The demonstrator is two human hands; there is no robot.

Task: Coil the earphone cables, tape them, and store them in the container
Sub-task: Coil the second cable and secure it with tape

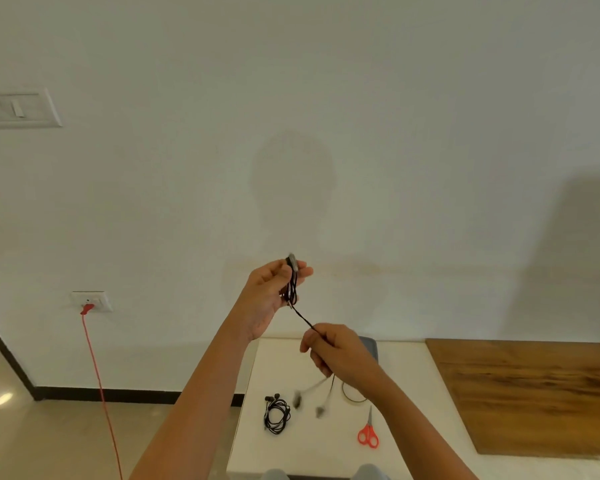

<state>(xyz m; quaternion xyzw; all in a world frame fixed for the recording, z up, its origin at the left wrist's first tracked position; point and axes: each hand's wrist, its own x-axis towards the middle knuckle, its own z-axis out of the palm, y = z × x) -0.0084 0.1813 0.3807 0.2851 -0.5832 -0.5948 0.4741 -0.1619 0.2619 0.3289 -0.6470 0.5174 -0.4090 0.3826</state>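
Observation:
My left hand (274, 292) is raised in front of the wall and holds loops of a black earphone cable (293, 289) between thumb and fingers. The cable runs taut down to my right hand (336, 355), which pinches it lower and to the right. Two blurred earbuds (309, 403) dangle below that hand. A second black earphone set (277, 415) lies coiled on the white table (413, 427). A grey container (369, 344) is mostly hidden behind my right hand. A tape roll (352, 396) peeks out under my right wrist.
Red-handled scissors (368, 434) lie on the table to the right of the coiled set. A wooden board (534, 393) covers the table's right part. A red cord (101, 393) hangs from a wall socket (90, 301) at the left.

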